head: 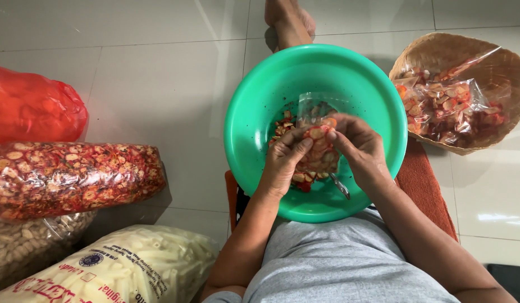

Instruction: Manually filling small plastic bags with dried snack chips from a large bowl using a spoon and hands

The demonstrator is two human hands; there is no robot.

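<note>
small clear bag (318, 147) of red-spiced chips sits pinched between left hand (283, 163) and right hand (358, 147), both curled close together over green basin (260, 101).

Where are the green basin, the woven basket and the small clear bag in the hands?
green basin (254, 95), head view, bare inner wall.
woven basket (439, 53), head view, bare inner rim.
small clear bag (319, 151), head view, chip-filled middle.

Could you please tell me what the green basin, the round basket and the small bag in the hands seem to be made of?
Green basin: likely moulded plastic, smooth with a soft sheen.
Round basket: woven bamboo or similar plant strips, matte tan; the weave shows.
Small bag: thin clear plastic film, crinkled and glossy, chips visible through it, held by the left hand and right hand.
</note>
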